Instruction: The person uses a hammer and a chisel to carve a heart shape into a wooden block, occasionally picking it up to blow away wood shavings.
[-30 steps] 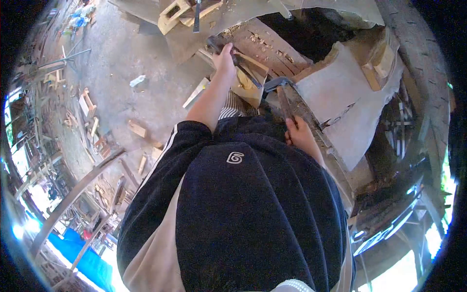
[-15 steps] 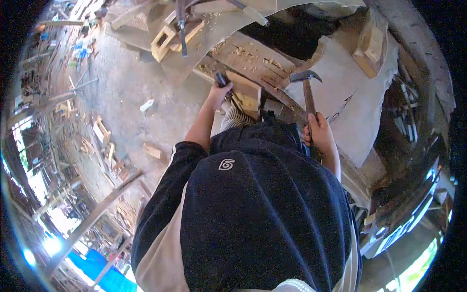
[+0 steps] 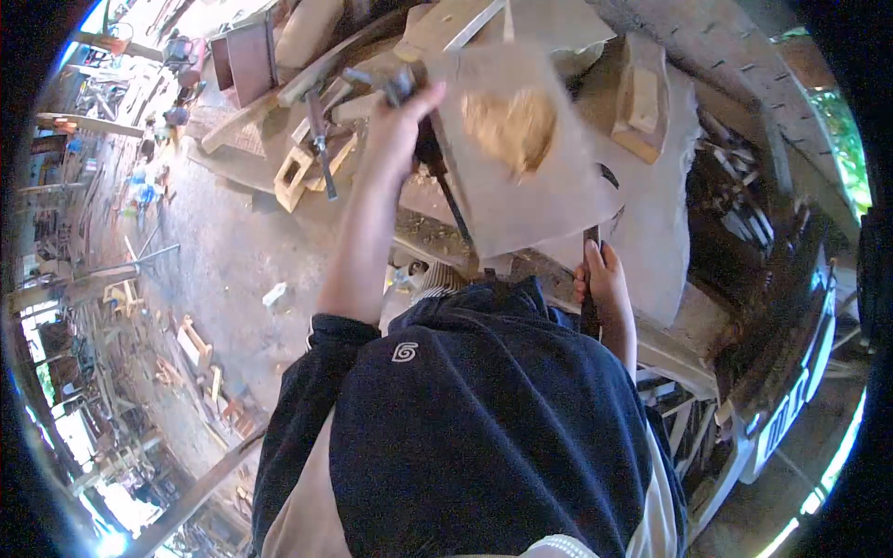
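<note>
My left hand [image 3: 405, 116] is raised and closed around a dark-handled chisel [image 3: 451, 200], whose blade points down. The same hand grips the left edge of a pale wooden board [image 3: 507, 209], smeared by motion. A yellowish heart-shaped hollow [image 3: 512, 126] is carved into the board's face. Lower on the right, my right hand [image 3: 605, 277] is wrapped around the handle of a hammer [image 3: 590, 251]. Most of the hammer's head is hidden behind the board; only a dark curved tip shows past its edge.
Behind the board lies a worn sheet-covered bench [image 3: 656, 223] with a wooden block [image 3: 642, 112] on it. To the left, another chisel [image 3: 321, 144] rests by a wooden frame [image 3: 296, 177]. Wood scraps [image 3: 193, 342] litter the floor [image 3: 242, 251].
My left hand has moved up and away from my body, lifting the board from near my lap so its carved face shows. The board now covers most of the hammer's head.
</note>
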Tool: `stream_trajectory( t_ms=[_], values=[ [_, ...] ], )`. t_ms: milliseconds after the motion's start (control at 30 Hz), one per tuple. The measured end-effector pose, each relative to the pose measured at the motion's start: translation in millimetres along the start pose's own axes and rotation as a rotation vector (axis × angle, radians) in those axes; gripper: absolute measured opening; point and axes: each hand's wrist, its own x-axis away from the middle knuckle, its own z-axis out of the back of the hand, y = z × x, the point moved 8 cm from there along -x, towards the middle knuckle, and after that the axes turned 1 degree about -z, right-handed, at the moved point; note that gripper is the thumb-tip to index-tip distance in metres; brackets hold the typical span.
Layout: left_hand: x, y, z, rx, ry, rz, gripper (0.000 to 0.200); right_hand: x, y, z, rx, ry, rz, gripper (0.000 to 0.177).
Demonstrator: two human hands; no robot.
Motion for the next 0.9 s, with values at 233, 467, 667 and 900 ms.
stream_trajectory(
  t_ms=[233, 467, 667, 900],
  values=[
    [-18.0, 68.9, -93.6, 0.606, -0.301, -0.090, 0.036, 13.9, -5.6, 19.1, -0.184, 0.068, 0.067, 0.024],
    [-11.0, 95.9, -118.4, 0.241, -0.451, -0.212, 0.027, 24.0, 17.9, 26.6, -0.350, 0.084, 0.011, 0.021],
    [-3.6, 98.5, -127.8, 0.201, -0.497, -0.230, 0.034, 39.0, 10.2, 24.5, -0.391, 0.120, 0.101, 0.021],
    [-14.0, 83.7, -130.8, 0.201, -0.452, -0.177, 0.025, 73.6, -61.0, 24.6, -0.409, 0.164, 0.417, 0.037]
  ],
)
